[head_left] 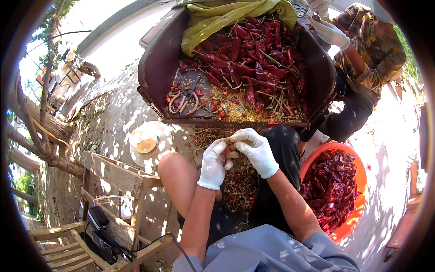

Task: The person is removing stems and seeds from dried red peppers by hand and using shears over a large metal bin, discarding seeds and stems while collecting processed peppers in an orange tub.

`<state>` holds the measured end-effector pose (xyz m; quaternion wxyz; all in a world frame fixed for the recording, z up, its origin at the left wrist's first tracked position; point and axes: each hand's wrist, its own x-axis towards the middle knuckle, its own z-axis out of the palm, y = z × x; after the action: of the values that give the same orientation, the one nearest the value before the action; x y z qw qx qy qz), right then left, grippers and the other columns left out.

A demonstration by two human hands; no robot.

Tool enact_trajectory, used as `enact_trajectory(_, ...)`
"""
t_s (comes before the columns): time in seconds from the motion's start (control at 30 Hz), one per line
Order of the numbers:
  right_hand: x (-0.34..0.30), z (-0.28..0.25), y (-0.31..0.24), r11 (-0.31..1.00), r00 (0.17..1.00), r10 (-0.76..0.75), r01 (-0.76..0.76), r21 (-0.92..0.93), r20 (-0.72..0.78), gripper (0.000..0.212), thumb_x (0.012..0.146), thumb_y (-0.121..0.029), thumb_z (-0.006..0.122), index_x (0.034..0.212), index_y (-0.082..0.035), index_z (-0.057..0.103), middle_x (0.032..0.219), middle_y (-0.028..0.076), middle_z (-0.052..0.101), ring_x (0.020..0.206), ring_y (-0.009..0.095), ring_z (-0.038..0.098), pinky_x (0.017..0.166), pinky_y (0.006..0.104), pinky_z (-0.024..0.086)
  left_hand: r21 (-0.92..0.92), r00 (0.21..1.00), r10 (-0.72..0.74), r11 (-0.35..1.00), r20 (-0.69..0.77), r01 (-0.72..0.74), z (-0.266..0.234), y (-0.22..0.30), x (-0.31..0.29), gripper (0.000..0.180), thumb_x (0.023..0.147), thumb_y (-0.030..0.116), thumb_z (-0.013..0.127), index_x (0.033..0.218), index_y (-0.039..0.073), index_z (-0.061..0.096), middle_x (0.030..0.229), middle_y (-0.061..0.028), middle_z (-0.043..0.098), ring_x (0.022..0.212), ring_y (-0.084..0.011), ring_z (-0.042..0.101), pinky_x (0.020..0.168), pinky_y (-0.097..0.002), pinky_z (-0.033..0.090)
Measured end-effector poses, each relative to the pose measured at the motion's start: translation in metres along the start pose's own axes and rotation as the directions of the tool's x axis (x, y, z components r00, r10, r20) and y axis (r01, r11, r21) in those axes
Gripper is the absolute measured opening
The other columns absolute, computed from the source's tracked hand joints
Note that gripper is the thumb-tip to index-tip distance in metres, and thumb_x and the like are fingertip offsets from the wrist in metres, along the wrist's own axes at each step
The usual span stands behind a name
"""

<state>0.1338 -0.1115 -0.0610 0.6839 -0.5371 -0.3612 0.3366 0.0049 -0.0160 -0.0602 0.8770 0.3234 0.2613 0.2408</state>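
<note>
Left hand (212,167): white-gloved, closed around what looked like a red pepper (224,157), mostly hidden, above the lap.
Right hand (257,153): fingertips pinched its upper end, presumably for finer control.
Bin (156,68): low front faced the knees, likely easing reach to the pepper heap (253,59).
Orange tub (361,181): stood pepper-filled at right, probably for convenience.

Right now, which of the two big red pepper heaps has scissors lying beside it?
The upper heap, in the dark-walled bin: scissors lie at its near left. The lower-right heap, in the orange tub, shows none.
</note>
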Motion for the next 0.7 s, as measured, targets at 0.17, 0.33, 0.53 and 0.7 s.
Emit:
enact_trajectory(0.17, -0.001, 0.001, -0.002, 0.999, 0.998, 0.024, -0.025, 0.028, 0.056, 0.019, 0.088, 0.003, 0.065, 0.106, 0.001, 0.071, 0.119, 0.008, 0.061, 0.111, 0.017, 0.058, 0.095, 0.0300, 0.048, 0.180, 1.000, 0.019, 0.984, -0.025, -0.014, 0.002, 0.000, -0.002, 0.018, 0.098, 0.019, 0.061, 0.106, 0.003, 0.065, 0.085, -0.0041, 0.067, 0.061, -0.0065, 0.060, 0.045, -0.0177, 0.035)
enact_trajectory(0.33, 0.001, -0.005, 0.002, 0.992, 0.996, 0.055, -0.063, 0.107, 0.076, 0.020, 0.088, 0.002, 0.064, 0.107, 0.002, 0.070, 0.119, 0.008, 0.061, 0.111, 0.016, 0.059, 0.095, 0.0288, 0.049, 0.173, 0.998, 0.016, 0.985, -0.054, -0.006, -0.003, 0.000, -0.001, 0.015, 0.097, 0.017, 0.063, 0.101, 0.002, 0.065, 0.083, -0.0043, 0.067, 0.059, -0.0051, 0.058, 0.043, -0.0178, 0.035)
enact_trajectory(0.53, -0.002, 0.007, -0.002, 0.995, 0.987, 0.017, -0.033, -0.097, -0.160, 0.015, 0.090, -0.003, 0.067, 0.104, 0.002, 0.068, 0.111, 0.007, 0.065, 0.098, 0.014, 0.064, 0.088, 0.0276, 0.053, 0.220, 0.980, 0.090, 0.974, -0.176, -0.050, 0.002, 0.001, -0.003, 0.011, 0.097, 0.014, 0.064, 0.098, 0.003, 0.065, 0.081, -0.0051, 0.066, 0.057, -0.0053, 0.056, 0.041, -0.0163, 0.034)
enact_trajectory(0.7, -0.008, 0.014, -0.005, 0.942, 0.986, -0.022, -0.035, -0.334, -0.166, 0.019, 0.090, -0.016, 0.071, 0.096, 0.002, 0.066, 0.078, 0.006, 0.071, 0.072, 0.011, 0.068, 0.066, 0.0268, 0.053, 0.341, 0.961, 0.191, 0.933, -0.202, -0.114, 0.006, 0.000, -0.004, 0.013, 0.095, 0.015, 0.066, 0.101, 0.004, 0.065, 0.072, -0.0015, 0.065, 0.050, -0.0016, 0.047, 0.040, -0.0174, 0.031)
